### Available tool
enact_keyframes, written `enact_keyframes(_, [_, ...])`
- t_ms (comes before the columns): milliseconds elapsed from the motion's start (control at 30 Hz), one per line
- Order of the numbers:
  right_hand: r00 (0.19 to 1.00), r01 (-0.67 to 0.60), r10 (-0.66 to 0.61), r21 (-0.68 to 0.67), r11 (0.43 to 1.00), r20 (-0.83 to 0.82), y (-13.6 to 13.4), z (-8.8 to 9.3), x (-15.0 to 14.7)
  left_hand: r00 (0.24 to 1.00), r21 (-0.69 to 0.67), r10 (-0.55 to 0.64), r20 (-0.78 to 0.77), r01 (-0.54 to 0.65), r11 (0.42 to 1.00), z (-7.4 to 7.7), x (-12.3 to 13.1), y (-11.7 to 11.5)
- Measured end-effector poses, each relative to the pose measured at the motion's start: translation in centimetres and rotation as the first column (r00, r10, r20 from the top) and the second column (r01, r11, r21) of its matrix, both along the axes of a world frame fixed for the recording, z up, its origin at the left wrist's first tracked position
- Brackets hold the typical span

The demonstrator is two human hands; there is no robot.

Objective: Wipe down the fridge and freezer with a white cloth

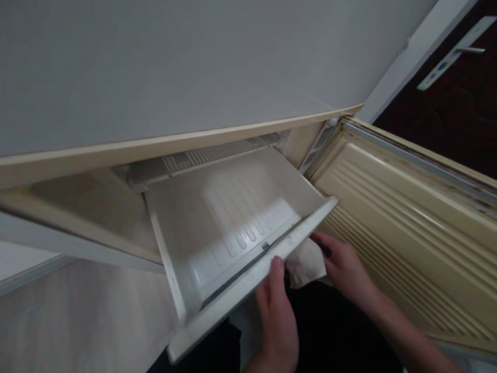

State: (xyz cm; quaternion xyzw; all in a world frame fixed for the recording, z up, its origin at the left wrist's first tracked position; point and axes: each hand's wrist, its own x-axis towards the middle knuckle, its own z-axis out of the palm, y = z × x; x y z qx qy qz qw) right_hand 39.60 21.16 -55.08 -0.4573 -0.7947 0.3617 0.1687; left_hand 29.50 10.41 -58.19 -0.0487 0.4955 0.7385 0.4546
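Observation:
A white plastic freezer drawer (233,217) is pulled out at a tilt, its ribbed floor bare. My left hand (277,321) grips the drawer's front panel from below, thumb pressed over the top edge and fingers hidden underneath. In my right hand (345,264) is a crumpled white cloth or paper wipe (306,261), held against the outer face of the drawer front near its right end. Some of the right fingers are hidden behind the wipe.
The yellowed freezer door (407,233) stands open on the right, with rust-like stains along its seal. Behind the drawer is a slatted shelf (221,152) inside the cabinet. A dark door with a metal handle (469,50) stands at upper right; grey floor (97,316) lies lower left.

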Motion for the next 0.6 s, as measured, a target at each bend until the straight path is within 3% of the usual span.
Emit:
enact_keyframes(100, [0.999,0.016,-0.014,0.039,0.999,-0.047,0.6,0.1,-1.7,0.998,0.049,0.033,0.057,-0.035,0.998,0.6,-1.1,0.7])
enact_keyframes(300, [0.983,0.089,-0.074,0.083,0.993,-0.166,0.5,-1.9,-3.9,0.993,0.127,0.063,-0.097,-0.051,0.991,0.1,-1.8,0.7])
enact_keyframes(467, [0.97,0.075,-0.052,0.088,0.993,-0.236,2.0,-3.1,-6.4,0.975,0.049,0.102,-0.198,-0.094,0.994,0.1,-2.5,1.2])
enact_keyframes(600, [0.975,0.014,0.013,0.123,0.992,-0.221,4.7,-2.9,-9.2,0.982,-0.066,0.176,-0.068,-0.18,0.981,-0.1,-3.0,2.1])
